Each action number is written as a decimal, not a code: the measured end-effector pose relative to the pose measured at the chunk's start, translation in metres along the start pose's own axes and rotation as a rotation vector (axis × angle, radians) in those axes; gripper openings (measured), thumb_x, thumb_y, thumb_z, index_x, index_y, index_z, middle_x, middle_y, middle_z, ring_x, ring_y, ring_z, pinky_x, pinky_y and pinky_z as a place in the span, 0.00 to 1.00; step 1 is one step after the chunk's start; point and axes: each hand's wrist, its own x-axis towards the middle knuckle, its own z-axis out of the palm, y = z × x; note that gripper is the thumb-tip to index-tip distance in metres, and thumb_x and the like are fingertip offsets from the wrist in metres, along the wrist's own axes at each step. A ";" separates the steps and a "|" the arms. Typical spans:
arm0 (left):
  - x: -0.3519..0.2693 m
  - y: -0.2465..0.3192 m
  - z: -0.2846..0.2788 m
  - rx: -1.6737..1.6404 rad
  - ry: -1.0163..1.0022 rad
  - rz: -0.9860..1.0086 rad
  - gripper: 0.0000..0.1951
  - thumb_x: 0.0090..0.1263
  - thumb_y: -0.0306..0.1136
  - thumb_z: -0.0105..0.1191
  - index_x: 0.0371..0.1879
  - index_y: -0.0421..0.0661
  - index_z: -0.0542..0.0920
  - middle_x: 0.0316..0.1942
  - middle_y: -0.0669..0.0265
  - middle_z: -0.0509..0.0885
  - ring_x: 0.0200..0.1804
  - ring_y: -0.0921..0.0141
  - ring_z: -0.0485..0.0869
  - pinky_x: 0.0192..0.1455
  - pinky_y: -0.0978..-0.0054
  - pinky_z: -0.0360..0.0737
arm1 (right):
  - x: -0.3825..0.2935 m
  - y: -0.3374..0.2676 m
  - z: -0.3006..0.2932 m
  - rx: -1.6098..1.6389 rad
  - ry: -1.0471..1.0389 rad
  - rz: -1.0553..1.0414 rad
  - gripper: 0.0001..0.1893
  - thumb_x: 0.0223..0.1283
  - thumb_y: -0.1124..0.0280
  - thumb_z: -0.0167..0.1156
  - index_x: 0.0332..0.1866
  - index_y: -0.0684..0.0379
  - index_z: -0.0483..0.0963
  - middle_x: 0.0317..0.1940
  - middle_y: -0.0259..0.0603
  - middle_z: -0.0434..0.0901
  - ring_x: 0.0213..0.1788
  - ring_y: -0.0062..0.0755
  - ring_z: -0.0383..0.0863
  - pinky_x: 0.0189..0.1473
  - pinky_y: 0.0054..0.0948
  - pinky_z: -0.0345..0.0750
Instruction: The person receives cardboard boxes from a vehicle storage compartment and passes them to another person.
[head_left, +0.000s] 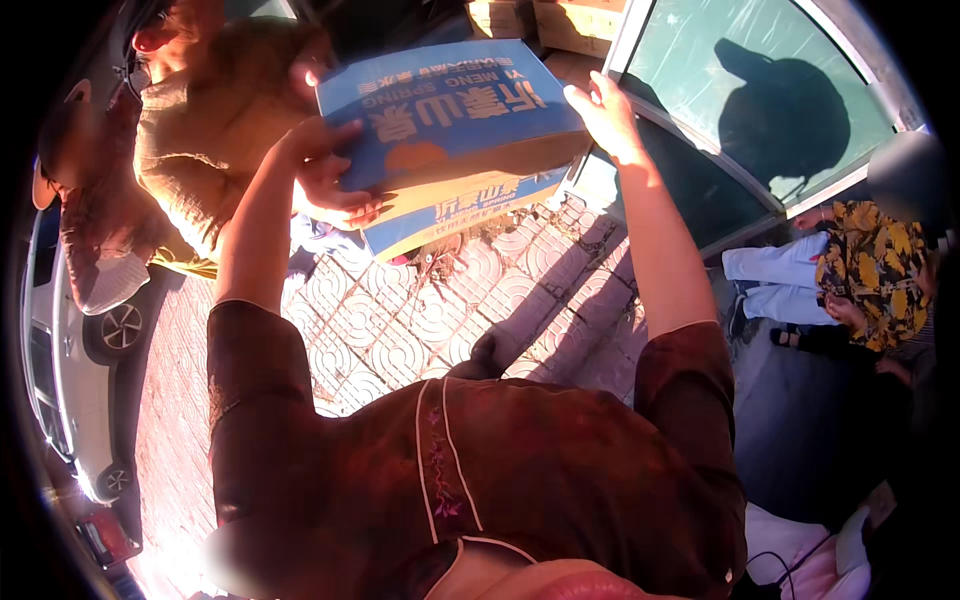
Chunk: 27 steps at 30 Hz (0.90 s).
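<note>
A blue-and-brown cardboard carton (457, 112), printed with large writing, is held up at arm's length in front of me. My left hand (319, 146) grips its left end, fingers over the edge. On the opposite end my right hand (611, 116) presses against the side near the upper corner. Another hand (341, 199) lies against the left end just below mine; it seems to belong to the person in a yellow-brown shirt (217, 112) facing the carton. That person's other hand (307, 75) is by the far left corner. The carton's underside is hidden.
To the right stands a metal-framed glass door (750, 97) carrying a dark shadow. More cardboard boxes (577, 26) sit behind the carton. Patterned paving (405, 330) lies below. A person in a flowered shirt (874, 270) is at right; a parked car (90, 360) is at far left.
</note>
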 end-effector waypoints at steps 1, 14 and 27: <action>0.001 0.006 0.000 0.093 -0.088 0.032 0.28 0.63 0.52 0.52 0.51 0.38 0.74 0.42 0.55 0.81 0.46 0.65 0.78 0.49 0.71 0.73 | 0.013 0.011 0.013 -0.083 0.005 0.053 0.36 0.49 0.51 0.61 0.57 0.69 0.65 0.51 0.59 0.72 0.55 0.45 0.73 0.55 0.32 0.69; -0.154 -0.018 0.090 0.091 -0.419 0.041 0.29 0.59 0.40 0.58 0.56 0.39 0.66 0.45 0.58 0.76 0.43 0.68 0.76 0.37 0.73 0.76 | -0.266 0.077 -0.033 0.422 -0.200 0.735 0.19 0.41 0.69 0.67 0.40 0.67 0.77 0.31 0.44 0.81 0.31 0.31 0.81 0.36 0.27 0.77; -0.304 0.085 0.453 -0.277 -0.899 0.172 0.22 0.63 0.27 0.52 0.55 0.35 0.63 0.45 0.52 0.77 0.44 0.63 0.80 0.39 0.68 0.82 | -0.696 0.084 -0.294 -0.219 0.724 0.879 0.23 0.37 0.63 0.70 0.36 0.72 0.75 0.29 0.48 0.80 0.26 0.31 0.80 0.30 0.25 0.76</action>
